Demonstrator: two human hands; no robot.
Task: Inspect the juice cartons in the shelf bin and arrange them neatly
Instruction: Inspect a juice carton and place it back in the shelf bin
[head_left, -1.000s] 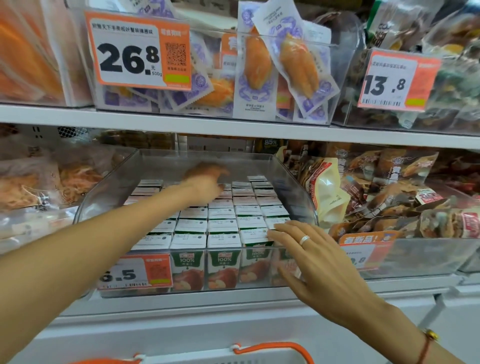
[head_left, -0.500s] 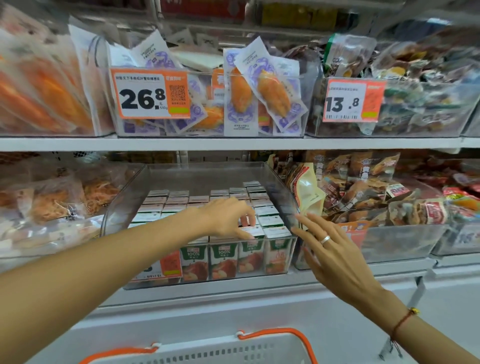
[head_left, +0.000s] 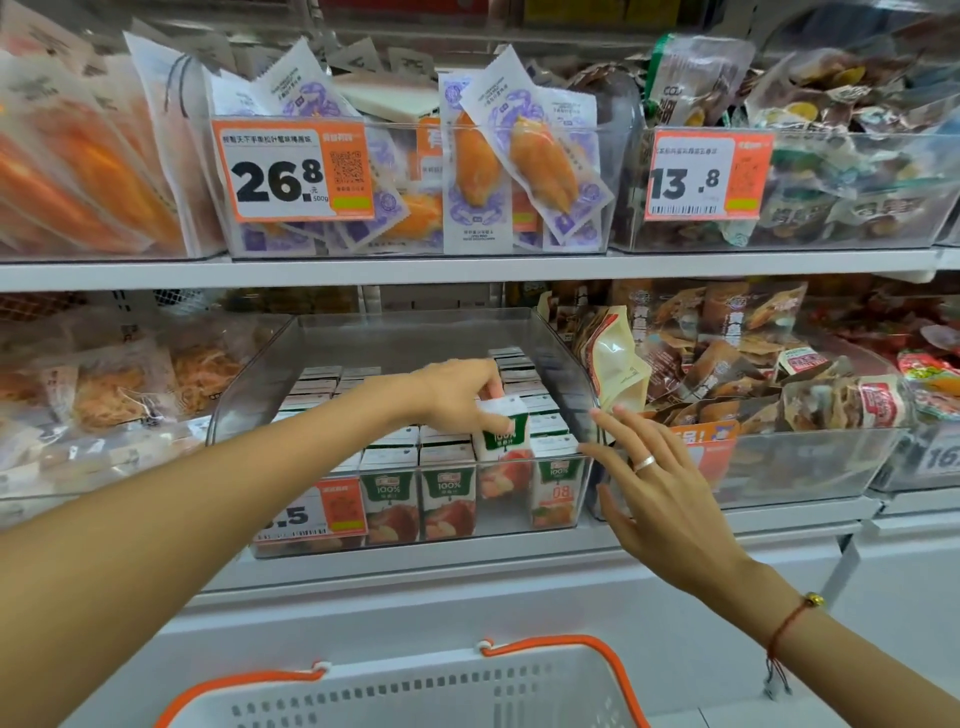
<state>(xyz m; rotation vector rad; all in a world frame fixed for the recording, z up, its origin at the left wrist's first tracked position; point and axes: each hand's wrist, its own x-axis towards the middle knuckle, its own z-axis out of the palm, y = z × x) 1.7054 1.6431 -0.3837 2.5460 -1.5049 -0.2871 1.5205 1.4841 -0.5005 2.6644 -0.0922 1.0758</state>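
Clear bin wall (head_left: 566, 364) — snack pouches (head_left: 618, 364) press right beside it

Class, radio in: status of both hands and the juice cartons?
Left hand grips one carton, lifted from front row. Right hand open beside bin. Nothing in the way.

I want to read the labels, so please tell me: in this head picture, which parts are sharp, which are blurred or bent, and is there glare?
Head view: the 26.8 price tag reads sharply; the clear bin shows pale reflections on its walls; the shelf edge bows from the wide lens; the lifted carton in the left hand looks slightly soft.
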